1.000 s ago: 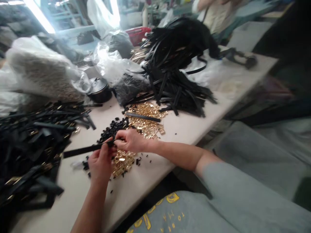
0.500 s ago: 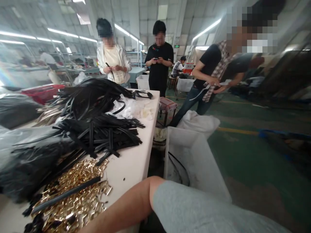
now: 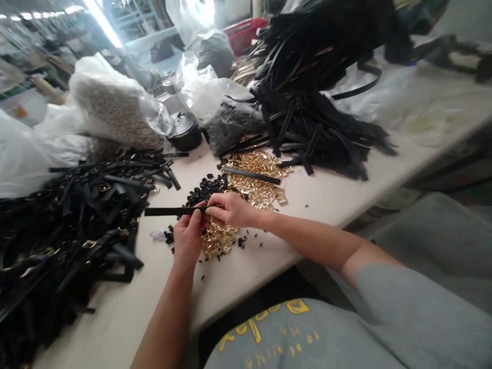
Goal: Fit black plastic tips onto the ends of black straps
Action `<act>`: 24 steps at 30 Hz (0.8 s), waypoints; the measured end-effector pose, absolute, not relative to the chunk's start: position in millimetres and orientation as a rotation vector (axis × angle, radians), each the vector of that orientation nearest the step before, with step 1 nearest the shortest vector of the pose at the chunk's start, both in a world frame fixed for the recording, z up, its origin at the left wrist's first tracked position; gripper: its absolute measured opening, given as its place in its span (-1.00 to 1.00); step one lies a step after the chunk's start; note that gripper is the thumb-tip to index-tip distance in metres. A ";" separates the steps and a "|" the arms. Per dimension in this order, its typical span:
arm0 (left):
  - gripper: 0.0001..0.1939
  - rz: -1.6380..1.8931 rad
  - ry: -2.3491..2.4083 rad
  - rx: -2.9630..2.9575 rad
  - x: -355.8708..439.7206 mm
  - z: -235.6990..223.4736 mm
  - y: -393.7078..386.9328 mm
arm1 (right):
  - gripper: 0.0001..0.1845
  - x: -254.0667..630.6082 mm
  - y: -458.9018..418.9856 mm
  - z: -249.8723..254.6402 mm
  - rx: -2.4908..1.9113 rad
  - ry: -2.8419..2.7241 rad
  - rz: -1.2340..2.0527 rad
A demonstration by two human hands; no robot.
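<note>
The tabletop (image 3: 325, 197) has open room right of the gold pieces (image 3: 255, 161), until its near edge. Your left hand (image 3: 188, 233) and right hand (image 3: 232, 209) have the grip closed, pinching one black strip (image 3: 167, 211) above the tabletop. Your right hand hides the strip's right end; the left strap pile (image 3: 77, 225) is cut off.

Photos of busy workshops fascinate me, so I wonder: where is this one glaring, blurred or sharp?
In the head view, the tube light glares at upper left and the gold pieces glint; same view, the black strap heap at upper right looks soft; same view, the held black strip looks fairly sharp.
</note>
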State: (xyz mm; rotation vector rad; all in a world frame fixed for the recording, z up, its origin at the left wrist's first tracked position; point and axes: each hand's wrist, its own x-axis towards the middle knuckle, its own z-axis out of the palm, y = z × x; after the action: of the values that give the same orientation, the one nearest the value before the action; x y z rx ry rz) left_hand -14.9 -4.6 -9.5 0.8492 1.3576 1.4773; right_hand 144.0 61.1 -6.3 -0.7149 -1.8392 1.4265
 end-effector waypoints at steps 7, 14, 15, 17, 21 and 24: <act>-0.50 1.506 1.348 0.826 -9.0 -12.6 -0.5 | -0.87 144.4 58.2 -1.2 -0.778 -1.846 1.469; -0.52 1.470 1.395 0.969 -7.5 -9.5 0.6 | -0.83 142.7 62.9 -12.7 -0.725 -1.793 1.518; -0.51 1.460 1.396 0.977 -8.4 -8.5 2.3 | -0.82 141.6 64.2 -15.4 -0.707 -1.791 1.538; -0.49 1.450 1.398 0.967 -10.6 -7.5 3.8 | -0.81 140.0 65.6 -19.2 -0.663 -1.798 1.574; -0.46 1.469 1.364 0.847 -18.9 -8.1 -4.6 | -0.77 139.2 68.3 -19.6 -0.570 -1.763 1.666; -0.41 1.534 1.342 0.745 -25.6 -1.5 -8.4 | -0.73 139.1 72.7 -19.7 -0.590 -1.692 1.684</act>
State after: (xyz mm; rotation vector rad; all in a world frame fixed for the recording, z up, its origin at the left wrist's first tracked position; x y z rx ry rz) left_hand -25.6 -8.4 -1.5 0.7446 1.3417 1.5341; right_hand 139.1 72.7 -19.7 -0.5901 -1.6917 1.6838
